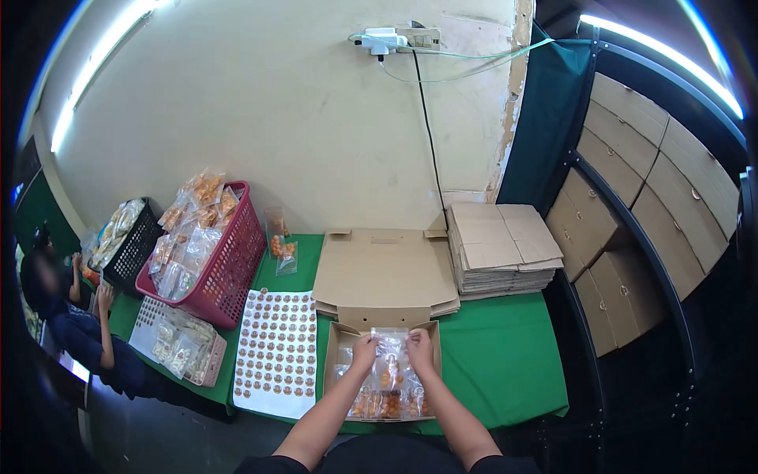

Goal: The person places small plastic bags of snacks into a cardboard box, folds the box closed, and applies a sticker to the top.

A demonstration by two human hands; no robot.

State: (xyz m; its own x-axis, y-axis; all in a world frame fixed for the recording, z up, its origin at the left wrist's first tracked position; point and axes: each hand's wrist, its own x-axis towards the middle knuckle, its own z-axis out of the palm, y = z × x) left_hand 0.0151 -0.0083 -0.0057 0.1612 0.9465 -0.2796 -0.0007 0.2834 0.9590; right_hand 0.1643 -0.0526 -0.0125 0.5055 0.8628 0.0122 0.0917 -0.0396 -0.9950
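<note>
Left hand: our left hand [364, 351] pinches the top left corner of a clear packet [390, 359], fingers pressed together on its sealed edge.
Right hand: our right hand [419, 349] pinches the top right corner of the same packet, fingers closed on the plastic.
Packet: thin, glossy, see-through plastic, roughly square, with small orange pieces inside; we hold it just above the open box [339, 347], near its back wall.
Box: shallow brown cardboard, rectangular, matte, its lid folded back; more clear packets [383, 403] of orange pieces lie flat inside it.
Flat cartons: unfolded cardboard blanks [385, 272] lie right behind the box, and a taller stack of folded cardboard [504, 249] stands to their right.
Sticker sheet: a white sheet [278, 351] with neat rows of small round brown labels lies just left of the box.
Red basket: a pink-red plastic mesh basket [237, 272], tilted, is heaped with crinkly clear packets of orange snacks.
Tray: a pale plastic mesh tray [207, 367] below the basket holds a few small packets.
Black basket: a dark mesh basket [134, 253] at far left holds more bags.
Loose packets: two small bags [283, 246] stand between the red basket and the blanks.
Table: covered in smooth green cloth [497, 355].
Room: cream plaster wall [276, 110], a power strip [387, 38] with a black cord hanging down, and cardboard boxes on a dark metal rack [632, 205] at right.
Other person: someone in dark blue sleeves [83, 336] works at the left end of the table.
</note>
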